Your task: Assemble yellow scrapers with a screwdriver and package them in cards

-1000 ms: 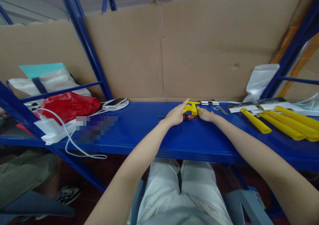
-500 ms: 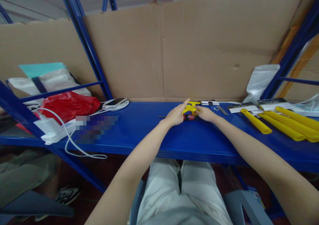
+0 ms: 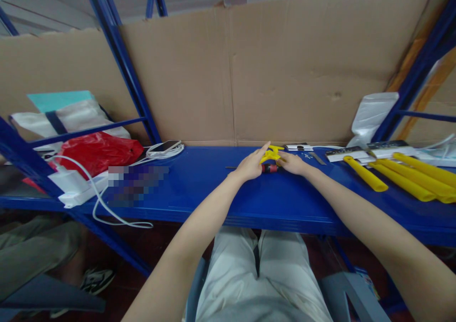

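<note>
Between my two hands is a yellow plastic part [image 3: 271, 154] with several arms, just above the blue table [image 3: 199, 189]. My left hand [image 3: 252, 164] is closed on its left side, with one finger stretched upward. On the right, my right hand [image 3: 292, 163] has its fingertips pressed to the same part. A screwdriver with a red and black handle [image 3: 270, 168] lies on the table just below the part, its thin shaft pointing left, partly behind my left hand.
Several yellow handles [image 3: 365, 174] lie at the right beside black-and-white packaging [image 3: 345, 154]. Small screws and a metal strip [image 3: 317, 158] are right of my right hand. A phone [image 3: 166, 146], white cable, red bag [image 3: 101, 151] and power strip [image 3: 85, 193] sit left. A person's leg shows at lower left.
The yellow part has turned slightly between my hands, and its arms show at a different angle. My right hand has shifted a little left.
</note>
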Tool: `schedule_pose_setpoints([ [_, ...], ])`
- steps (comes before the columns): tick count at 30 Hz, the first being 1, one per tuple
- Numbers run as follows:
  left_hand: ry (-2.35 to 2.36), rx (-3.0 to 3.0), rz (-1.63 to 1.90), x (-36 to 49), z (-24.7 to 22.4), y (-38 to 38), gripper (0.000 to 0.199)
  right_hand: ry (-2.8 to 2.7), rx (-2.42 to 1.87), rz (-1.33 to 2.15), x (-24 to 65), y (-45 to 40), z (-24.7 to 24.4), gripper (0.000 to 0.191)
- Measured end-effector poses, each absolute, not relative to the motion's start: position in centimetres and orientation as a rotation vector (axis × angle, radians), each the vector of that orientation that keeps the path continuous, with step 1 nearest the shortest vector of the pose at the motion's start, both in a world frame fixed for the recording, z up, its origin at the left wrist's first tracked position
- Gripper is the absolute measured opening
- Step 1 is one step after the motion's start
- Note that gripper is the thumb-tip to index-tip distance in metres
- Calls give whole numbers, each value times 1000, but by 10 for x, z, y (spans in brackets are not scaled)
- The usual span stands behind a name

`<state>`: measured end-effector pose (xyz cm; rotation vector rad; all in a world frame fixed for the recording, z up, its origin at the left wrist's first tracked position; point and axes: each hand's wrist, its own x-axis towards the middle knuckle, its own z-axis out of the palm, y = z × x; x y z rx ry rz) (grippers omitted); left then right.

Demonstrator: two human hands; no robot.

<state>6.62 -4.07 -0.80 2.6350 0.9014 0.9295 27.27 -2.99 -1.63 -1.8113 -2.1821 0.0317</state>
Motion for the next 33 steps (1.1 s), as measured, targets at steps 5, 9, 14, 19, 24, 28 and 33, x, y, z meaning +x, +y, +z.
schedule_pose_setpoints([
  [5,926,2635,915,66,-7,-41,89,-2161,-1941,141,269,-34,-16,55],
  [9,936,2635,914,67,-7,-43,89,-2155,-1970,154,268,-33,-19,56],
  [14,950,2626,895,67,-6,-44,87,-2149,-2005,165,265,-34,-20,56],
  [19,941,2625,907,67,-5,-45,87,-2136,-2019,182,265,-36,-18,57],
  [24,938,2632,912,67,-7,-43,88,-2127,-1875,82,274,-27,-25,52],
  [28,915,2643,935,66,-8,-40,89,-2059,-1655,-60,275,-24,-22,48],
  [33,916,2650,976,66,-10,-37,87,-2071,-1349,-161,269,-40,-3,47],
])
